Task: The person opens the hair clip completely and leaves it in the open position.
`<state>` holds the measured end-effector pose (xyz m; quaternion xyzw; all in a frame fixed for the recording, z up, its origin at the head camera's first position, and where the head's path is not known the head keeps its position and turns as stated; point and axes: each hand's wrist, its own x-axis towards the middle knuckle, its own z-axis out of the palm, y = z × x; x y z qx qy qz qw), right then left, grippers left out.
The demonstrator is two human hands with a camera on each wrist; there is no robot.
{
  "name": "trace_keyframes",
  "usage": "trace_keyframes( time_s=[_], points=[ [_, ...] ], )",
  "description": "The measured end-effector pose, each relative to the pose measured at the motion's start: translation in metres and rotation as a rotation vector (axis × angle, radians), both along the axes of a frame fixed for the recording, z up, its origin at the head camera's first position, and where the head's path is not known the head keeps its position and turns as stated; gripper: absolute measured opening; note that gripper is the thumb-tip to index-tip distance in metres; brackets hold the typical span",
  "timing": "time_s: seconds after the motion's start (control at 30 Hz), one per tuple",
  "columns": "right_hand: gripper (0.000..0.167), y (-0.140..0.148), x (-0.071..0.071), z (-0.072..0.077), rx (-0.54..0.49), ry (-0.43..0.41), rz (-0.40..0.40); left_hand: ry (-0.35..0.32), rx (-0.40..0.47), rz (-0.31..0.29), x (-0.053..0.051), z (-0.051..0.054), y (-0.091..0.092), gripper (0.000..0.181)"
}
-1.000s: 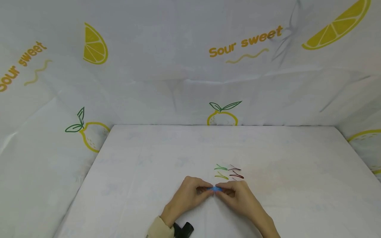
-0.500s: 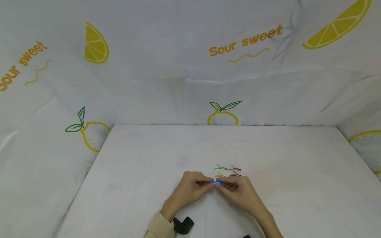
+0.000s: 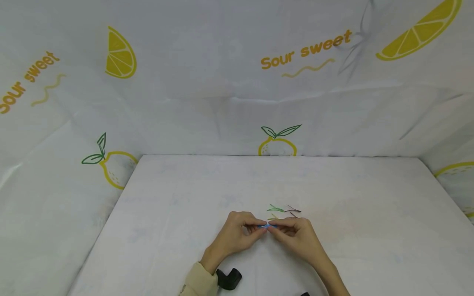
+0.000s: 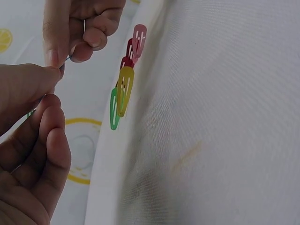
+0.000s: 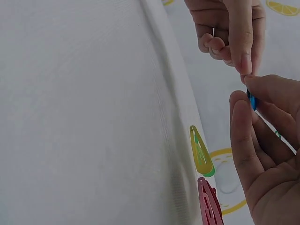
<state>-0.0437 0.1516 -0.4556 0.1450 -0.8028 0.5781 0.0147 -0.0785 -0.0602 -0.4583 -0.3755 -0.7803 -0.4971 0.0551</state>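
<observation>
A small blue snap hair clip (image 3: 267, 226) is pinched between both hands in the head view. My left hand (image 3: 237, 233) has its thumb and index finger on the clip's left end. My right hand (image 3: 296, 235) pinches the right end, the fingertips of both hands nearly meeting. Most of the clip is covered by fingers; a blue end of the clip (image 5: 253, 102) shows in the right wrist view. Just beyond the hands lie a green hair clip (image 3: 275, 209), a yellow hair clip (image 4: 124, 91), a pink hair clip (image 4: 139, 40) and dark red ones (image 3: 293, 209), their arms spread apart.
The white table (image 3: 177, 197) reaches back to a lemon-print sheet (image 3: 200, 82) hung behind and at the sides. Near the left sleeve (image 3: 200, 280) sits a black device (image 3: 229, 279) at the wrist.
Both hands have moved slightly forward with the blue clip, now partly covering the nearer clips. The clip has turned a little between the fingers, and the black wrist device shows more fully.
</observation>
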Motion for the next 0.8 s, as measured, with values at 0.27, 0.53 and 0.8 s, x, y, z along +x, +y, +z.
trace_keyframes(
  time_s=[0.27,0.53,0.8],
  points=[
    [0.012,-0.005,0.002,0.003,-0.041,-0.022,-0.055,-0.007,0.028,0.012,0.001,0.003,0.003,0.009],
    [0.009,-0.008,0.003,0.004,-0.037,-0.017,-0.125,0.008,-0.033,0.037,0.0,0.002,0.005,0.009],
    [0.007,-0.012,0.004,0.005,-0.003,0.013,-0.17,0.04,-0.079,0.074,-0.001,0.003,0.006,0.009]
  ],
)
